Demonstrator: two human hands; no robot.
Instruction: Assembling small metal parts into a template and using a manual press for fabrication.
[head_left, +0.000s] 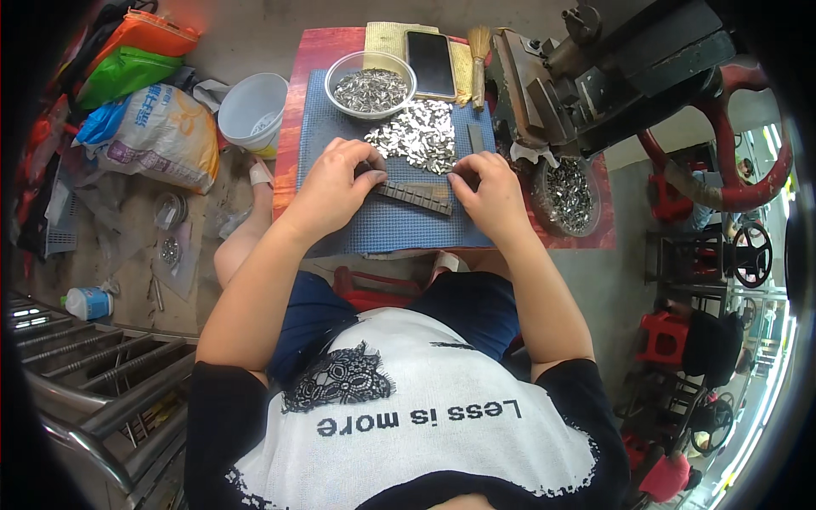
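Note:
A dark notched metal bar (414,197) lies slightly slanted on the blue textured mat (340,242). My left hand (338,185) is at the bar's left end, with curled fingers and the thumb close to its edge; anything between the fingertips is hidden. Beyond the bar's right end, my right hand (490,194) has thumb and forefinger drawn together beside the loose pieces; what they pinch, if anything, is too small to make out. Many small shiny metal pieces (416,136) are spread just beyond the bar. Behind them a clear round tub (371,56) holds more small metal parts.
A phone (431,64) and a small brush (478,68) lie at the table's far side. On the right stand a heavy machine (586,85) and another tub of metal parts (568,200). A white bucket (252,106) and stuffed bags (161,136) are left of the table.

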